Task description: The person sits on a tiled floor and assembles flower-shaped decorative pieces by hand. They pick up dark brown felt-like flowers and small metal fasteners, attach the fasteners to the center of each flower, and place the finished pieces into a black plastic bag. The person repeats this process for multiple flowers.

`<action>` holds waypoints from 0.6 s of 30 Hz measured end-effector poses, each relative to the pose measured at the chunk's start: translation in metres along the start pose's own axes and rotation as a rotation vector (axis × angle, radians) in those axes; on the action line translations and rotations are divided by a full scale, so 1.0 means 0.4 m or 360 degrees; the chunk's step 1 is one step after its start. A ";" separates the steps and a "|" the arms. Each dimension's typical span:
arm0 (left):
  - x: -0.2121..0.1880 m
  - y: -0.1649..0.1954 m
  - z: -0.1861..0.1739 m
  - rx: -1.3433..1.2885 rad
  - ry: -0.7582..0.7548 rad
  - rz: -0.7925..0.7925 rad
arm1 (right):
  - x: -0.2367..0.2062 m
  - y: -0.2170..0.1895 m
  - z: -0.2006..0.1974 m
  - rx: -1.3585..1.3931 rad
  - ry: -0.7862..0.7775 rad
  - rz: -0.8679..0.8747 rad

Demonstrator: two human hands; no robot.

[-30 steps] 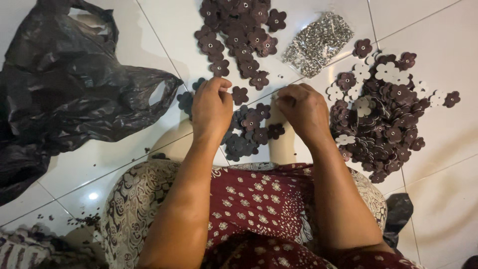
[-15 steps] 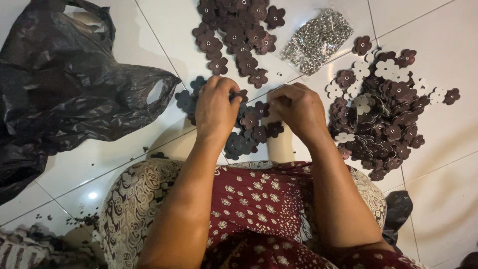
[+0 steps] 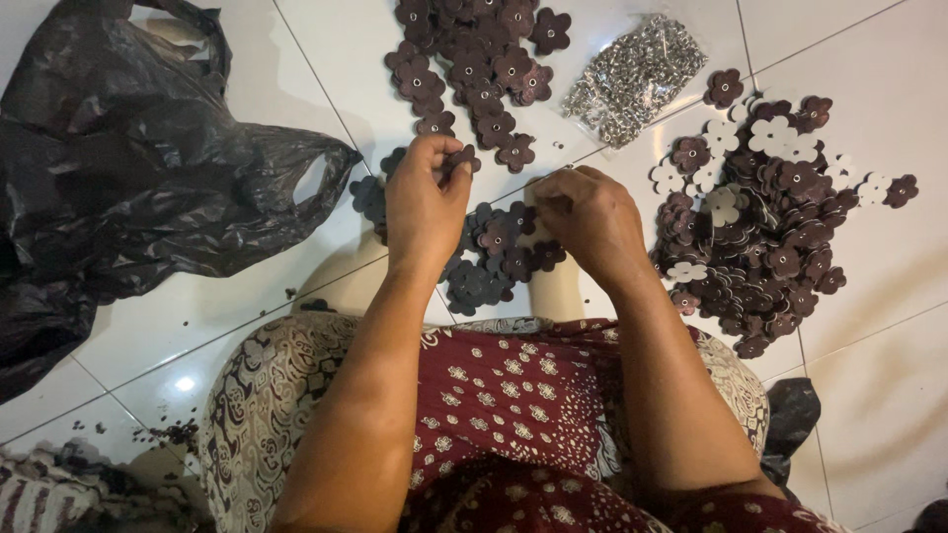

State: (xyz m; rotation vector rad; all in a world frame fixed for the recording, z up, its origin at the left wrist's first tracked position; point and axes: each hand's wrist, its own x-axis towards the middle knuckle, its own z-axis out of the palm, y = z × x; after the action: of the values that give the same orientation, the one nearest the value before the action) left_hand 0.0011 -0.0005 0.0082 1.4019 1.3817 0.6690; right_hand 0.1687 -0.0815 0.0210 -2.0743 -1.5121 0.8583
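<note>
Both hands work over the tiled floor (image 3: 247, 306). My left hand (image 3: 425, 202) pinches a dark flower-shaped piece (image 3: 460, 160) between thumb and fingertips, fingers closed on it. My right hand (image 3: 592, 217) is curled shut above the small flower pile (image 3: 499, 257); what it grips I cannot tell.

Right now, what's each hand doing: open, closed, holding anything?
Left hand: fingers pinched on a dark flower-shaped piece.
Right hand: curled closed; what it holds cannot be told.
</note>
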 end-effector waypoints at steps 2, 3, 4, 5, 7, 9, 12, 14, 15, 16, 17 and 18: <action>0.000 0.002 -0.001 0.0014 0.0004 -0.0017 | -0.003 -0.002 -0.002 -0.0007 -0.0013 0.0003; 0.000 0.003 -0.001 0.0021 0.0007 -0.0026 | -0.004 -0.003 -0.003 -0.0016 -0.0022 0.0000; 0.000 0.003 0.000 -0.0001 -0.0001 -0.0049 | -0.004 -0.004 -0.003 -0.0026 -0.0029 -0.0004; 0.000 0.003 0.001 -0.0024 -0.0008 -0.0072 | -0.004 -0.004 -0.003 -0.0041 -0.0010 -0.0028; -0.001 0.003 0.000 -0.0065 -0.0019 -0.0104 | -0.006 -0.005 0.000 -0.0069 0.0026 -0.0077; 0.000 0.002 0.000 -0.0106 -0.0029 -0.0119 | -0.005 -0.003 0.003 -0.0083 0.0034 -0.0084; 0.003 0.001 -0.001 -0.0136 -0.0043 -0.0089 | -0.001 -0.002 0.004 0.0029 0.0057 -0.0135; 0.004 0.001 0.001 -0.0174 -0.0094 -0.0140 | 0.006 -0.005 0.008 0.0256 0.0059 -0.0078; 0.004 0.002 0.003 -0.0194 -0.0120 -0.0163 | 0.011 -0.009 0.014 0.0423 0.0054 0.0002; 0.004 0.003 0.006 -0.0254 -0.0156 -0.0167 | 0.016 -0.017 0.017 0.0590 0.0047 0.0084; 0.002 0.004 0.010 -0.0312 -0.0192 -0.0173 | 0.016 -0.020 0.021 0.0777 0.0035 0.0134; 0.000 0.005 0.014 -0.0370 -0.0229 -0.0180 | 0.014 -0.025 0.026 0.0965 0.0023 0.0186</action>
State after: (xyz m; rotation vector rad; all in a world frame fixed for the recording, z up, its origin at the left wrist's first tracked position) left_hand 0.0069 -0.0019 0.0081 1.1561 1.2182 0.6207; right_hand 0.1559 -0.0730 0.0190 -1.7142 -0.9616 1.1680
